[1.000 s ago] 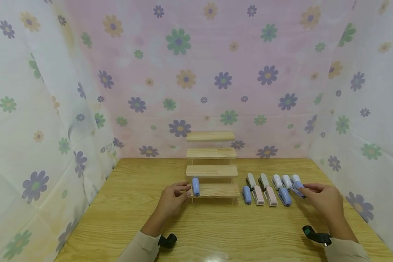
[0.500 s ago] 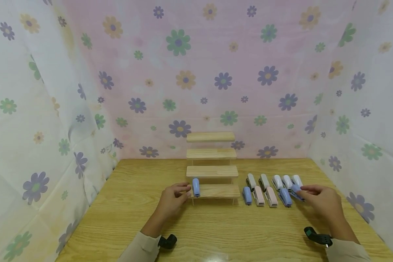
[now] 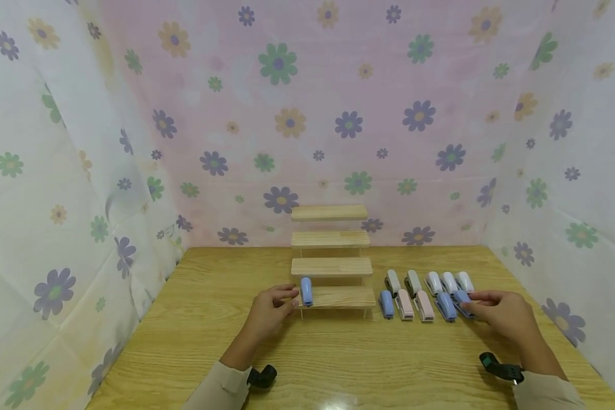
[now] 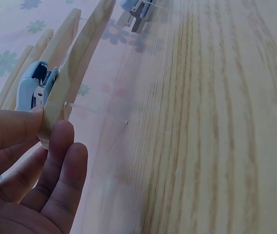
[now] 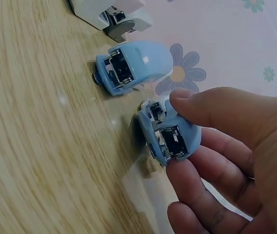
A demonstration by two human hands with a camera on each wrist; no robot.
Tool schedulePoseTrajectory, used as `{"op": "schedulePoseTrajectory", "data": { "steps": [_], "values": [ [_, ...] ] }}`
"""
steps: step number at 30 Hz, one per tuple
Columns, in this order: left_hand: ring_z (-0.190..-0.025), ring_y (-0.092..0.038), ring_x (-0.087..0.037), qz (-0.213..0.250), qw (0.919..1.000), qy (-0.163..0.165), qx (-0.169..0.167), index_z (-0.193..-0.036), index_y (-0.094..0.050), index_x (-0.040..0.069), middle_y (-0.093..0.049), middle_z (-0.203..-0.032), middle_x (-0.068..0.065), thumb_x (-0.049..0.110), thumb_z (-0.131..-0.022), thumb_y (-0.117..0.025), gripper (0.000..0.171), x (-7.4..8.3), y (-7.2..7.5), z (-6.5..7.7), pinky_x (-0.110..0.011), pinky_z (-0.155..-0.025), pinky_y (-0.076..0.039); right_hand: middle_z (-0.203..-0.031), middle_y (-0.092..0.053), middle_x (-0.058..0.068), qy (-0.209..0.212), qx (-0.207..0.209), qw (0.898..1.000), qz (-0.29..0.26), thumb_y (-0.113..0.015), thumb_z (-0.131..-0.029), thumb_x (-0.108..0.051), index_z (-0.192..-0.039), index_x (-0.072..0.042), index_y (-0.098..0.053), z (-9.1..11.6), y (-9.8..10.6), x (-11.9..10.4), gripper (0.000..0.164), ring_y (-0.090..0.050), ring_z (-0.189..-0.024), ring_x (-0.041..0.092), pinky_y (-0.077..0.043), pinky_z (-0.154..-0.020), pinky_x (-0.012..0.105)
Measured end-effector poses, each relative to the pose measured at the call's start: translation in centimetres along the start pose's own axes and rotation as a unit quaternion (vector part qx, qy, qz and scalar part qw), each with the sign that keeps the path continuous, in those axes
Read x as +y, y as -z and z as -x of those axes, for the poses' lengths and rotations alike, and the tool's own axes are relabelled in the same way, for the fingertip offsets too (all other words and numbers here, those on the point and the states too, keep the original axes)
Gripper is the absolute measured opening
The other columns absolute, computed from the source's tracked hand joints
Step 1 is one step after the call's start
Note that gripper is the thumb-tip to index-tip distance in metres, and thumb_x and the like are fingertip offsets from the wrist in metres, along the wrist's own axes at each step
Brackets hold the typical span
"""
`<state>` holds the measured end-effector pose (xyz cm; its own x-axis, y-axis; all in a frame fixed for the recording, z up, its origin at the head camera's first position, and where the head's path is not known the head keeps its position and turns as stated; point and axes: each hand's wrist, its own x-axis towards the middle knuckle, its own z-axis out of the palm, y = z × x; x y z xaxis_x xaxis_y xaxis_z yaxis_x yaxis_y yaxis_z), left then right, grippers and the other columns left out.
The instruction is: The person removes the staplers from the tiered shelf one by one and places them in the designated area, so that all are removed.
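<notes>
My right hand (image 3: pixel 507 313) pinches a light blue mini stapler (image 5: pixel 177 134) between thumb and fingers, at the right end of the front row. Another blue stapler (image 5: pixel 140 63) lies just beside it. My left hand (image 3: pixel 271 312) is at the left end of the lowest step of a wooden display stand (image 3: pixel 343 297), its thumb at the edge and fingers curled around the end. Right by those fingertips, a blue stapler (image 3: pixel 306 291) sits on that step, also seen from the side in the left wrist view (image 4: pixel 31 87).
Right of the stand, staplers form two rows: grey ones (image 3: pixel 392 282) and white ones (image 3: pixel 448 283) behind, pink ones (image 3: pixel 404 304) and a blue one (image 3: pixel 386 304) in front. Flowered cloth (image 3: pixel 312 114) encloses the wooden table (image 3: pixel 338 359) at back and sides.
My right hand has shifted the pinched blue stapler slightly left, closer to the neighbouring blue one and in front of the last white one. My left hand has stayed put.
</notes>
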<state>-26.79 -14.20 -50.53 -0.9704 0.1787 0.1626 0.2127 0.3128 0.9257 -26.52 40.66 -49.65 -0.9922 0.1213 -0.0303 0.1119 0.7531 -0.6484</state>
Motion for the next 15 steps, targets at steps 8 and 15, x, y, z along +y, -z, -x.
{"op": "schedulePoseTrajectory", "data": {
  "steps": [8,15],
  "values": [
    [-0.101,-0.075,-0.022,-0.004,1.0,0.003,-0.001,-0.125,-0.074,0.002,-0.059,-0.148,-0.015,0.011,-0.1,-0.07,0.027,0.14,0.05,0.09,-0.023,-0.077,-0.063,-0.101,-0.078,0.003,-0.004,-0.005,1.0,0.005,-0.076,-0.085,-0.066,-0.125,-0.008,-0.075,-0.23,0.14,0.26,0.071,-0.066,-0.085,0.016,-0.052,-0.063,0.03],
    [-0.097,-0.075,-0.021,-0.017,0.9999,-0.004,0.0,-0.125,-0.074,0.001,-0.059,-0.147,-0.014,0.012,-0.1,-0.07,0.028,0.13,0.04,0.05,-0.023,-0.075,-0.064,-0.102,-0.078,0.004,0.001,-0.013,1.0,0.011,-0.075,-0.086,-0.066,-0.125,-0.008,-0.075,-0.22,0.2,0.69,0.07,-0.066,-0.086,0.016,-0.053,-0.066,0.03]
  ]
}}
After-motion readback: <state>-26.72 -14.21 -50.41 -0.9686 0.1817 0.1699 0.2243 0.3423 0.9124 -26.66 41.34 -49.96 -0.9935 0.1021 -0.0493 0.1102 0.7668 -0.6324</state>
